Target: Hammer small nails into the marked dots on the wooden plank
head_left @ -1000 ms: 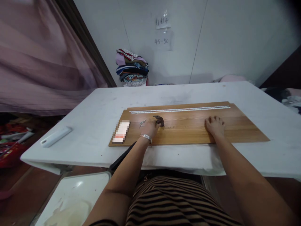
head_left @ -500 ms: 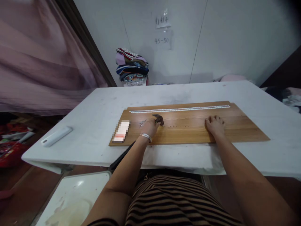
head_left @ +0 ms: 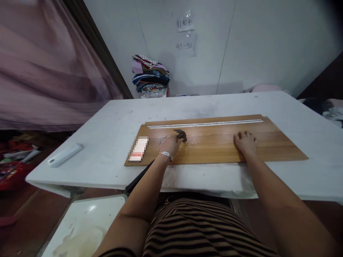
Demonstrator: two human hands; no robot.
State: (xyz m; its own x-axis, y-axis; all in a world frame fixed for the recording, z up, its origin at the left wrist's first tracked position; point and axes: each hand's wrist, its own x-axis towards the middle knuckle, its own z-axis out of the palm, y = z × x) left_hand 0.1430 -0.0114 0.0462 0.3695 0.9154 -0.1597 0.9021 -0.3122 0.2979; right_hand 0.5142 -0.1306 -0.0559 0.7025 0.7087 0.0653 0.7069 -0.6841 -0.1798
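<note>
So the thing that matters here is how the hammer (head_left: 181, 135) sits against that row of small dark marks (head_left: 199, 144) running left to right along the wooden board (head_left: 281, 144). The head is just off the row's left end, claw aimed left and a bit to the far side, blunt end tipped down toward the first mark. Can't make out whether it's touching the wood or hanging a hair above, tbh. The left hand (head_left: 170, 144) is the nearer one by a lot, its fingers wrapped round the hammer right up by the head, which pokes out on the far right side of the fist. Long axis goes diagonally, far right to near left; the dark bar sticking out past the forearm and over the near table edge looks like the rest of its handle. Pose-wise, that arm reaches in from the near left, back of the hand up, a few loose nails (head_left: 162, 139) just left of it. Right hand (head_left: 245, 142) is off past the row's right end, palm down on the board, fingers spread and pointing far, slightly bent, nothing visible in them.
</note>
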